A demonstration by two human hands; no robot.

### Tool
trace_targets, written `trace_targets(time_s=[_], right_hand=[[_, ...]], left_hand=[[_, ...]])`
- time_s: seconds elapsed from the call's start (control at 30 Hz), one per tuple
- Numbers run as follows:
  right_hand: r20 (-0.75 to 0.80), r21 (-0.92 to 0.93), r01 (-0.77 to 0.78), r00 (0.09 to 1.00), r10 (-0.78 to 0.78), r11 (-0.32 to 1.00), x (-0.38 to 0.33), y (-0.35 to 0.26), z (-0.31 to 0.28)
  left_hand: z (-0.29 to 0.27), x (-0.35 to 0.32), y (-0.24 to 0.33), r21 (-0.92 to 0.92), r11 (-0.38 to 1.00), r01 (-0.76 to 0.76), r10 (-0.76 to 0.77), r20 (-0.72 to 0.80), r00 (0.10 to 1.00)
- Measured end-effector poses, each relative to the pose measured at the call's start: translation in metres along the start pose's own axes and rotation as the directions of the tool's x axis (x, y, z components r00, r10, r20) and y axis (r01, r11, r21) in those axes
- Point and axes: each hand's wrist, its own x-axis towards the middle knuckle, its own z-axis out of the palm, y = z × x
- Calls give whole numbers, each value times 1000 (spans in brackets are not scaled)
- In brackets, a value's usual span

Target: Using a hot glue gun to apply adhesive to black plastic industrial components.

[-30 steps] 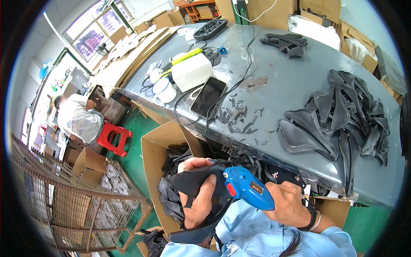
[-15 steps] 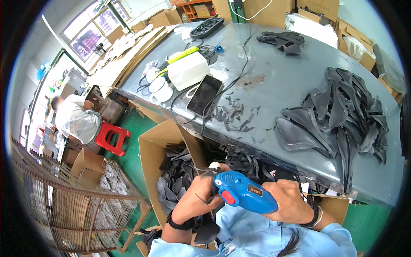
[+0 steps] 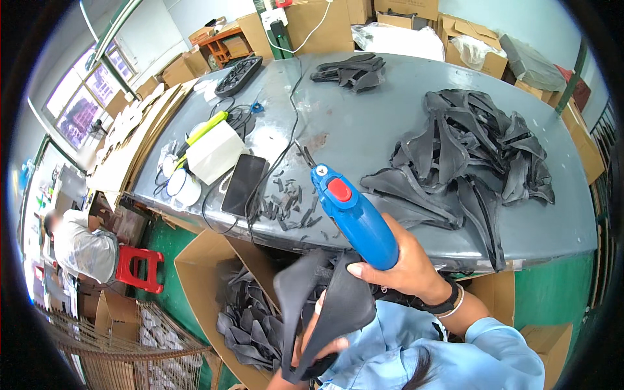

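Note:
My right hand grips a blue handheld electric cutter with a red button. Its two-pronged dark tip points away from me, over the table. Low in front of my body, a thin, curved dark grey moulded piece is in my left hand, whose fingers are partly hidden behind it. My right thumb lies at the piece's upper edge. On the table's right side is a pile of similar dark pieces, and small dark trimmings are scattered nearer the middle.
A cardboard box of dark pieces stands below the table edge. On the table are a phone, a white mug, a cable and a smaller stack of dark pieces. A person sits on a red stool at left.
The cutter has swung from pointing left to pointing away over the table. The moulded piece has come up into view in my left hand. My view has shifted right.

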Motion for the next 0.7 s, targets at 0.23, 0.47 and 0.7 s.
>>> trace_targets(time_s=[0.23, 0.47, 0.7], right_hand=[[-86, -205, 158, 980, -179, 966, -15, 6, 20], [122, -595, 353, 928, -353, 722, -46, 29, 26], [132, -521, 386, 918, -375, 761, -48, 26, 29]], left_hand=[[45, 32, 34, -102, 829, -550, 371, -635, 677], [33, 30, 54, 197, 646, -738, 608, -718, 340], [25, 22, 46, 343, 603, -721, 707, -648, 282]])
